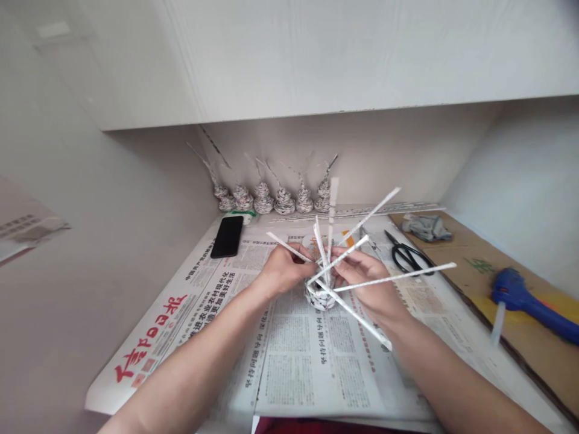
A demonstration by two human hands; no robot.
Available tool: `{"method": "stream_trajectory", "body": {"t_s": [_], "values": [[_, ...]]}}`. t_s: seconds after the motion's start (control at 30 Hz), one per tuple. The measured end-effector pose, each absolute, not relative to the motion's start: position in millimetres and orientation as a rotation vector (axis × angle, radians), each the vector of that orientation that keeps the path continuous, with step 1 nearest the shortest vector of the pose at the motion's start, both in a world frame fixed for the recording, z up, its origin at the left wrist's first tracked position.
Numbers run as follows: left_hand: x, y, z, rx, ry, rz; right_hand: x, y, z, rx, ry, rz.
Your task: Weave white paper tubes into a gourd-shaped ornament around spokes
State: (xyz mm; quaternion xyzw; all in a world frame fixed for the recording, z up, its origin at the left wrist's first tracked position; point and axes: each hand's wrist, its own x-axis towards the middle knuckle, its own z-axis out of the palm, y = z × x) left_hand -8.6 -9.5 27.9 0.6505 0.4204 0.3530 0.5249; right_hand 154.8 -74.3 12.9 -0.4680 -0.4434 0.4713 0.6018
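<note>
Between my hands is a small round woven piece [321,296] made of rolled newspaper strips. Several stiff paper strips [362,322] stick out of its top in different directions. My left hand [289,265] is closed at its left side, fingers pinching near the base of a strip. On the other side my right hand [364,274] has its fingers bent around the far right of the piece, gripping it by the strips. The fingertips of both hands are partly hidden behind the strips.
Several gourd-shaped woven paper pieces [284,202] line the back wall. A black phone [227,236] lies at left on newspaper [289,374]. Black scissors [409,256], a crumpled cloth [427,228] and a blue glue gun [520,295] are at right. Long paper rolls [375,211] lie behind.
</note>
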Motion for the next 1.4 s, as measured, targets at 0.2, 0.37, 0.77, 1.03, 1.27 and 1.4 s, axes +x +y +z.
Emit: {"method": "stream_trajectory", "body": {"t_s": [0.2,0.37,0.77,1.03,1.27,1.4], "values": [[-4,-10,20,1.446,1.054,0.984,155,-78,14,-1.185,-1.207,0.951],[0,-15,20,1.636,1.107,1.088,154,-81,15,-1.393,-1.299,0.771],[-5,-16,25,1.576,0.952,0.996,141,-92,29,-1.365,-1.265,0.791],[-3,-16,25,1.462,0.909,0.943,151,-79,8,-1.363,-1.297,0.641],[0,-24,25,1.808,1.056,1.054,148,-78,6,-1.334,-1.36,0.528],[2,-27,24,1.939,1.097,1.129,147,-79,9,-1.387,-1.385,0.449]]}}
